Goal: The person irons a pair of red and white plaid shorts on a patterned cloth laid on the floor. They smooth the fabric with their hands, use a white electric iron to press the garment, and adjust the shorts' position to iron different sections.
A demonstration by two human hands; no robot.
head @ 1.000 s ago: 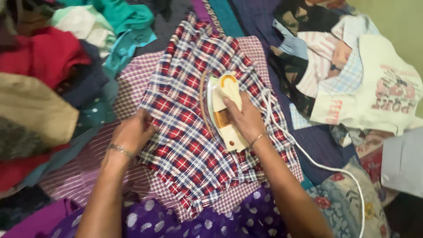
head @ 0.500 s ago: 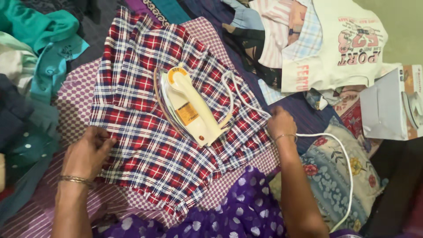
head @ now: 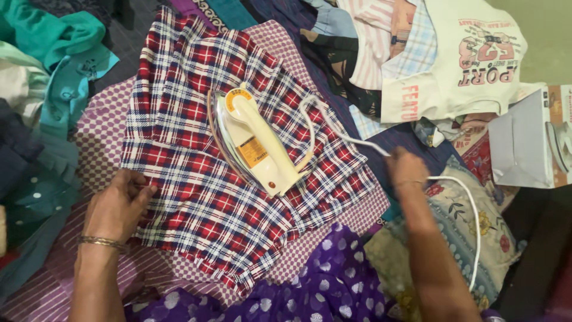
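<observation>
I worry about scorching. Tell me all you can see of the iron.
The iron is cream-coloured, looks plastic, and has an orange dial near its tip and an orange label on its handle. It rests tilted on the red plaid cloth, metal sole edge showing. Its white cord runs to the right hand. No hand touches the iron.

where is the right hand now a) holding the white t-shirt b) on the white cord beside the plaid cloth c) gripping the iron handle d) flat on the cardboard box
b: the right hand is on the cord just off the edge of the plaid cloth, while the iron sits on the cloth with no hand on it.
</observation>
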